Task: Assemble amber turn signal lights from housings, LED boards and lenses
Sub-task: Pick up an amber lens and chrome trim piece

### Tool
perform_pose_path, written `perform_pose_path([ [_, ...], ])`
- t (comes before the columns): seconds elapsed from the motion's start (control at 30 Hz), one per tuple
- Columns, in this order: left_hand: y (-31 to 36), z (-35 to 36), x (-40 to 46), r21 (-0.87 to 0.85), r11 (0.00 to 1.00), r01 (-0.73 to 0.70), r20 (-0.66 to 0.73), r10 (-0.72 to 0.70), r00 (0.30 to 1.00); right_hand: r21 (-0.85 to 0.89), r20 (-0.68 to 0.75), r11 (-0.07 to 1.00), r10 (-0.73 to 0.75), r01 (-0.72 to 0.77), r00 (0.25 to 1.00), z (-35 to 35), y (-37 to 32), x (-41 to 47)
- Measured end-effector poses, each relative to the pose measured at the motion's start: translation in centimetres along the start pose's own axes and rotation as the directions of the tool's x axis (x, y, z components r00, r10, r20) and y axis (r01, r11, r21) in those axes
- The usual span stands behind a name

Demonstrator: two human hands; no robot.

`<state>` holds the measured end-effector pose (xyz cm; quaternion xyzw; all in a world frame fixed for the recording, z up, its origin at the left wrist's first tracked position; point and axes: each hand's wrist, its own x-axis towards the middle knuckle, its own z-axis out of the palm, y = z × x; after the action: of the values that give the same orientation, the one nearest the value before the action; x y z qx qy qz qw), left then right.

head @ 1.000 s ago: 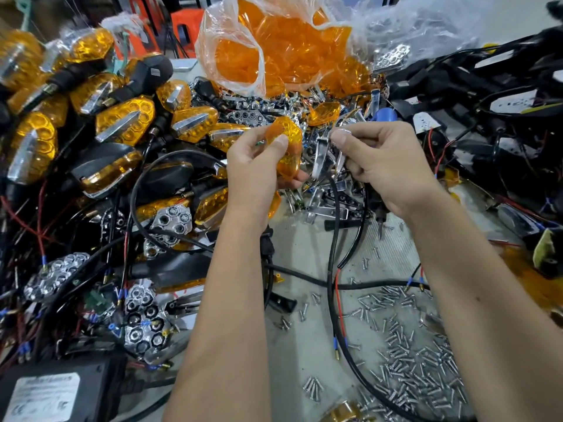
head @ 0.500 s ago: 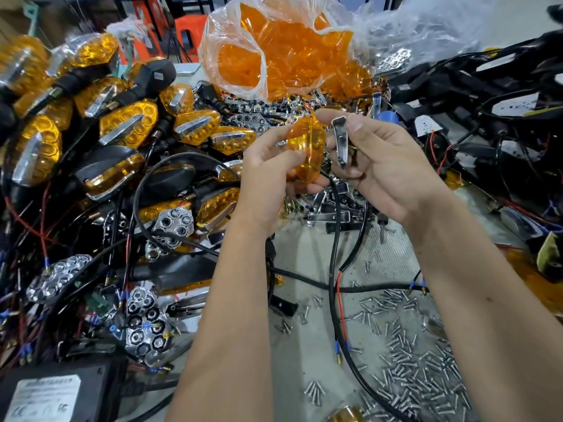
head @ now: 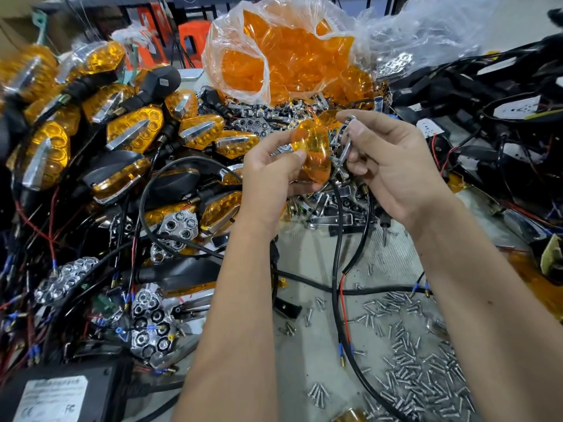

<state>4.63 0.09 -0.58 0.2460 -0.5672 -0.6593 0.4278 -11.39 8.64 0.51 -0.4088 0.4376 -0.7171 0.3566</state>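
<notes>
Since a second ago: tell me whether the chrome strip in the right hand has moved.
Yes. The chrome strip now stands beside the amber lens, lower and left against the bag of lenses.

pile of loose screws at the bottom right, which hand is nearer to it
Right. The right hand, pinching a chrome trim piece, is up above the screw pile; the left hand, holding the amber lens, is farther left.

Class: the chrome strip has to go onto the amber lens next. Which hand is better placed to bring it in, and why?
Probably the right hand: it already pinches the chrome strip just beside the lens. The left hand is occupied, gripping the lens, so it can only steady it.
</notes>
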Motion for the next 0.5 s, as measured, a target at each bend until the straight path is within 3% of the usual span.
perform_pose_path([
  [0.23, 0.1, 0.5, -0.4, 0.123, 0.992, -0.018, 0.017, 0.016, 1.0, -0.181, -0.054, 0.978, -0.117, 0.106, 0.992, 1.0, 0.4, 0.0],
  [0.5, 0.2, 0.3, -0.4, 0.194, 0.98, -0.049, 0.029, 0.044, 0.999, -0.236, -0.092, 0.963, -0.155, 0.13, 0.984, 1.2, 0.6, 0.0],
])
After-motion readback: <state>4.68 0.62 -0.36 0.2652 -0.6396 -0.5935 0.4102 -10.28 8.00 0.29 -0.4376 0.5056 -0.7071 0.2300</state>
